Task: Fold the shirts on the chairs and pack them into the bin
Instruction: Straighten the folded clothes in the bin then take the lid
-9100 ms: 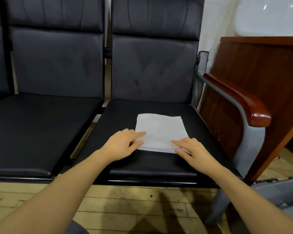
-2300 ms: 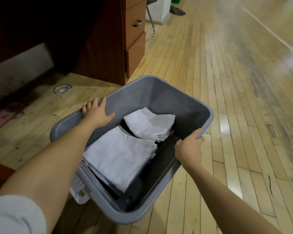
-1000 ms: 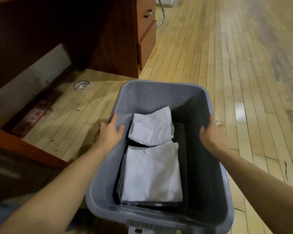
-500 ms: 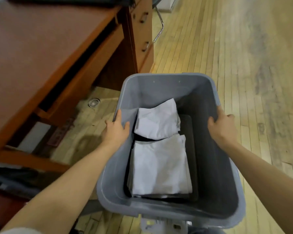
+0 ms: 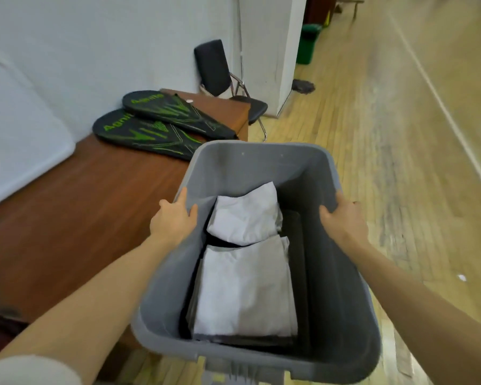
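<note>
You've got the bin (image 5: 261, 173) held up by both long rims, partly over the bench (image 5: 67, 207), rest over the wood floor (image 5: 400, 134). Left hand (image 5: 172, 220) has its grip wrapped on the left rim, thumb inside the wall, fingers outside; right hand (image 5: 345, 220) does the same on the right rim, thumb in, fingers curled over the edge. Bin is grey moulded plastic, smooth, rounded corners, walls tapering down. Looks stiff enough, but thin rims prob flex if you hold one-handed, so keep both sides and stay near mid-length for balance. Load is light: two folded white shirts (image 5: 245, 290) on top of darker folded fabric, stacked toward the left of the bin floor. Far shirt (image 5: 245, 218) sits crooked, one corner riding up the wall. Cloth is soft, matte, no structure, so it'll slide and unfold if you tilt hard; keep the bin level. If you re-seat a shirt, lift it flat from under the fold, not by a corner. Smooth plastic could slip w/ sweaty palms. On the bench: two black/green racket covers (image 5: 150, 126), away from the bin. Black chair (image 5: 222, 76) by the wall behind. Packing looks about done.
</note>
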`<state>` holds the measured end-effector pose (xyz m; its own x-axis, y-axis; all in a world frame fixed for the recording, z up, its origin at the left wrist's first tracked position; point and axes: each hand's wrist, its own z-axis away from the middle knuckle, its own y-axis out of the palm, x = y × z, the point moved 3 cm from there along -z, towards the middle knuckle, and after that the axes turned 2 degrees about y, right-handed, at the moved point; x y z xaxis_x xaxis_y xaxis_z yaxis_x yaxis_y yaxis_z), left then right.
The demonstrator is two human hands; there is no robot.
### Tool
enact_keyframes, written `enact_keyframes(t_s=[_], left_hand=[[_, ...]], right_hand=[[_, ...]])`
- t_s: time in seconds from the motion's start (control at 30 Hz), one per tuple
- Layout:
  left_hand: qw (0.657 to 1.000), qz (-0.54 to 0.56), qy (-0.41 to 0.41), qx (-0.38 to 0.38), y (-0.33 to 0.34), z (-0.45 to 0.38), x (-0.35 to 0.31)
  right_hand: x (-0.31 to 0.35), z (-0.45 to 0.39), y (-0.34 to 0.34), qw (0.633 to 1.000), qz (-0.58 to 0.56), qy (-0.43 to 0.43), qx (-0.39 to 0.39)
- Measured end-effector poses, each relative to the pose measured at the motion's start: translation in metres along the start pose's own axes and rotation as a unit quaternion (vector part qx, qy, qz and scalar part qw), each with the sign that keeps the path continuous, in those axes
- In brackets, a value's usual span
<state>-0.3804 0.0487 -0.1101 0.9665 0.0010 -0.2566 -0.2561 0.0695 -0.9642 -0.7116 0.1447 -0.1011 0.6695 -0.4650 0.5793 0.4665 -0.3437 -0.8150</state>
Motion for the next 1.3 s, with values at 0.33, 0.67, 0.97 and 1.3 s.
enact_keyframes(t_s=[0.33,0.67,0.97,1.3], left_hand=[[0.99,0.018,-0.05,-0.129,-0.117,-0.045,0.082],[0.967,0.015,-0.122,-0.223,-0.183,-0.087,0.222],[0.934,-0.003,-0.264,-0.242,-0.195,-0.073,0.309],[0.858,-0.041,-0.446,-0.252,-0.182,-0.058,0.331]], right_hand=[[0.149,-0.055,0.017,0.988,-0.063,-0.139,0.017],[0.333,-0.088,0.111,0.959,-0.09,-0.256,0.082],[0.461,-0.091,0.211,0.901,-0.11,-0.368,0.203],[0.563,-0.101,0.308,0.822,-0.051,-0.476,0.31]])
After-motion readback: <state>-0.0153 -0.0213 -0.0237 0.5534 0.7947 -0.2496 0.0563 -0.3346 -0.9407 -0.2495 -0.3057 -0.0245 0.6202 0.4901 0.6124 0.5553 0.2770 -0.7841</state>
